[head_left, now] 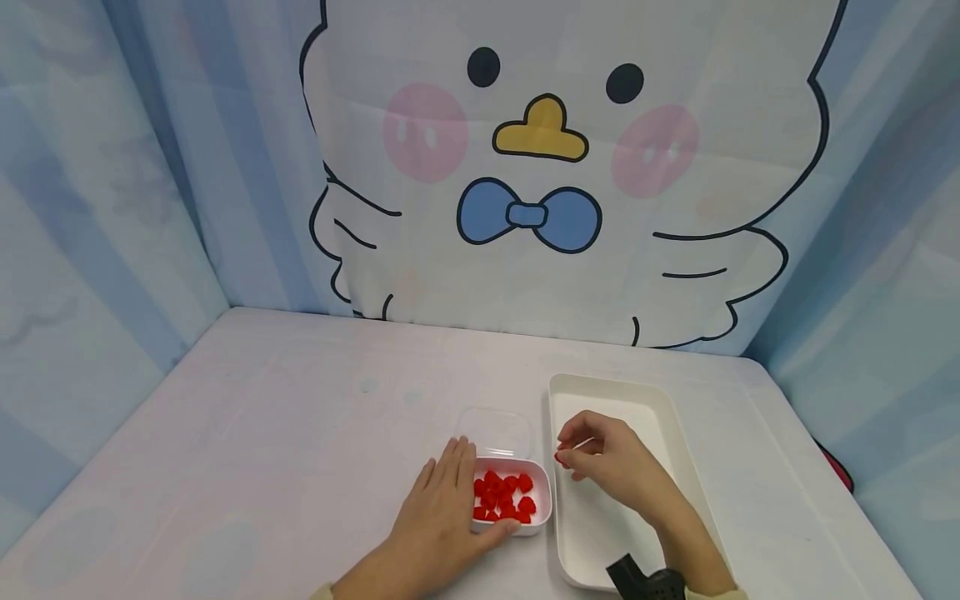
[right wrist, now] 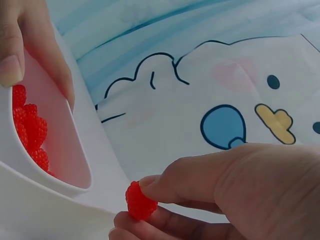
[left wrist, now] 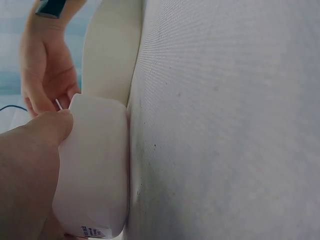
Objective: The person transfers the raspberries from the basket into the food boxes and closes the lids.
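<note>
A red raspberry [right wrist: 140,201] is pinched between the thumb and fingers of my right hand [head_left: 618,461], above the left side of a white tray [head_left: 600,533]. My left hand [head_left: 438,517] lies along the left side of a small white box [head_left: 545,508]. Its fingers are straight, and its thumb [left wrist: 60,125] presses on the near rim. Several red raspberries [head_left: 506,496] lie inside the box; the left hand covers part of them. In the right wrist view, raspberries [right wrist: 35,131] show under the left thumb.
A clear plastic lid [head_left: 495,429] lies just behind the box. The tray stands close along the box's right side. A pale cloth covers the table [head_left: 300,433]. Behind it hangs a curtain [head_left: 525,275] with a cartoon bird, and blue curtains [head_left: 97,208] flank both sides.
</note>
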`<state>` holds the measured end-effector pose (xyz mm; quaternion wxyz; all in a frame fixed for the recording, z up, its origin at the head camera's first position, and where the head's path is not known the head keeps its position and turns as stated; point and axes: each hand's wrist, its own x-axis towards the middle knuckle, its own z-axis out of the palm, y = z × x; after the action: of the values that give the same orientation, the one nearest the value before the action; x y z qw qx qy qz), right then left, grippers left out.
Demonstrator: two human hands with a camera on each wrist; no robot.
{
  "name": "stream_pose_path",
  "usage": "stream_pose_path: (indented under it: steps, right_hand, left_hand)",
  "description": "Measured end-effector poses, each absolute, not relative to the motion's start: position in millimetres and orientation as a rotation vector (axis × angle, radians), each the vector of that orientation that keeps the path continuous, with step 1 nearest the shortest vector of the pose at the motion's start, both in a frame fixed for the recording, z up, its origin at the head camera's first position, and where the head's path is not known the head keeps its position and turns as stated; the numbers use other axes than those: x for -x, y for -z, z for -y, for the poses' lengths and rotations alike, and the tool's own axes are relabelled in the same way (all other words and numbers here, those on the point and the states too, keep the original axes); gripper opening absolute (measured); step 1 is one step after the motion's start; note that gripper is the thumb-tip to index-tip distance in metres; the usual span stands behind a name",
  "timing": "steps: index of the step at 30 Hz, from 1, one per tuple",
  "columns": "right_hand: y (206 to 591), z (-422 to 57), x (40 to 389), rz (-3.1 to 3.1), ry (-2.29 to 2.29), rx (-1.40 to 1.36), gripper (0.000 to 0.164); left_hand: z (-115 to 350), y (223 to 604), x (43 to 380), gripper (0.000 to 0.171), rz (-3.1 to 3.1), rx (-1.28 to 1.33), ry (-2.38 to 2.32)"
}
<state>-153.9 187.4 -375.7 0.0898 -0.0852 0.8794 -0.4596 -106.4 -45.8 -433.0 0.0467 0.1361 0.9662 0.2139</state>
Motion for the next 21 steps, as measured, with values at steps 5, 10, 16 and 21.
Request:
stream_pose_path:
  steps: [5, 10, 16, 21]
  right_hand:
    - [375, -184, 153, -2.604, 1.353, 0.322, 0.016]
    - [374, -180, 151, -2.582, 1.34, 0.387, 0.016]
    - [373, -177, 149, -2.596, 1.317, 0.427, 0.017]
    - [372, -174, 147, -2.581, 1.333, 0.456, 0.016]
  left_hand:
    - [46, 432, 106, 0.11, -2.931, -0.409, -0.665]
    - [46, 432, 106, 0.11, -2.93, -0.407, -0.663]
    - [45, 433, 107, 0.11, -2.933, -0.396, -0.664]
    - [46, 433, 108, 0.11, -2.935, -0.398, -0.663]
